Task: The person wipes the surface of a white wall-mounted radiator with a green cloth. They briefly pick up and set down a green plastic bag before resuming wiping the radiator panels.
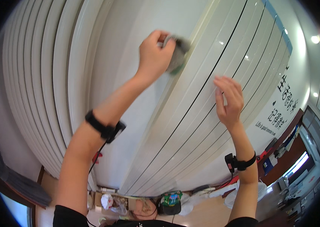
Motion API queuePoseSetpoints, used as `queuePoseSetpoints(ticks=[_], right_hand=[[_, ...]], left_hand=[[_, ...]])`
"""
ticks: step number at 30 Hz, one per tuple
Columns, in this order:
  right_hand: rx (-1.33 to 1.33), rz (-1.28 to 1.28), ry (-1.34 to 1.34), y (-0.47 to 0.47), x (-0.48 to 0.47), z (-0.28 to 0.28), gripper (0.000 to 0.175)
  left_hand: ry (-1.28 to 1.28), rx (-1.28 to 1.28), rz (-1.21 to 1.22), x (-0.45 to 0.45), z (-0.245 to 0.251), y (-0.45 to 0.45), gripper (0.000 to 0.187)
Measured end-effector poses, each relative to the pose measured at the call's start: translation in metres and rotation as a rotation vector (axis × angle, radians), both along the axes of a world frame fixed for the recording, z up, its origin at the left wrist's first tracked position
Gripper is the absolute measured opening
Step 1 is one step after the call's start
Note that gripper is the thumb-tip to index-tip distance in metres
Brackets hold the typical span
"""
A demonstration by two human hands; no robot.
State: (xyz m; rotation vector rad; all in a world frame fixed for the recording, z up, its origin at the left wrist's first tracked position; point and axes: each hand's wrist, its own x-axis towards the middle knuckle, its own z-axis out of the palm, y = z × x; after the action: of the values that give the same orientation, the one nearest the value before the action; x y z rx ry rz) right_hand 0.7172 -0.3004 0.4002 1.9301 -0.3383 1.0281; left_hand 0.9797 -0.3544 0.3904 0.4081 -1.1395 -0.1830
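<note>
My left hand (154, 54) is closed around a grey cloth (177, 55) with a bit of green at its lower end. The cloth is blurred and lies against the raised edge (174, 82) of a white panel with long dark grooves (198, 82). Over that grooved panel is my right hand (230, 100), holding nothing, its thumb apart from the bent fingers. Whether its fingertips touch the surface I cannot tell. A smooth white wall surface (128, 54) runs behind my left hand. Each forearm wears a black strap with a small device.
White vertical tubes, like a column radiator (60, 68), stand at left. Below are a cardboard box with bags (114, 205), a dark cap with a colourful pattern (171, 203) and a white fan (257, 191). Black lettering (280, 105) marks the wall at right. A dark cloth (21, 181) hangs lower left.
</note>
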Motion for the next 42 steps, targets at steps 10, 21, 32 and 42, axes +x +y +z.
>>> queuePoseSetpoints(ticks=[10,21,32,42], right_hand=[[-0.163,-0.17,-0.181,-0.052,0.02,0.035,0.043],[-0.179,-0.147,-0.191,-0.054,0.018,0.038,0.041],[-0.212,-0.105,-0.199,-0.056,0.02,0.04,0.042],[-0.207,-0.118,-0.192,-0.057,0.014,0.038,0.04]], left_hand=[[0.213,-0.554,0.109,-0.019,0.27,-0.044,0.014],[-0.049,-0.463,-0.006,-0.045,0.293,-0.089,0.031],[-0.142,-0.659,0.247,-0.043,0.261,-0.104,0.029],[0.236,-0.107,0.081,-0.037,0.265,-0.076,0.021]])
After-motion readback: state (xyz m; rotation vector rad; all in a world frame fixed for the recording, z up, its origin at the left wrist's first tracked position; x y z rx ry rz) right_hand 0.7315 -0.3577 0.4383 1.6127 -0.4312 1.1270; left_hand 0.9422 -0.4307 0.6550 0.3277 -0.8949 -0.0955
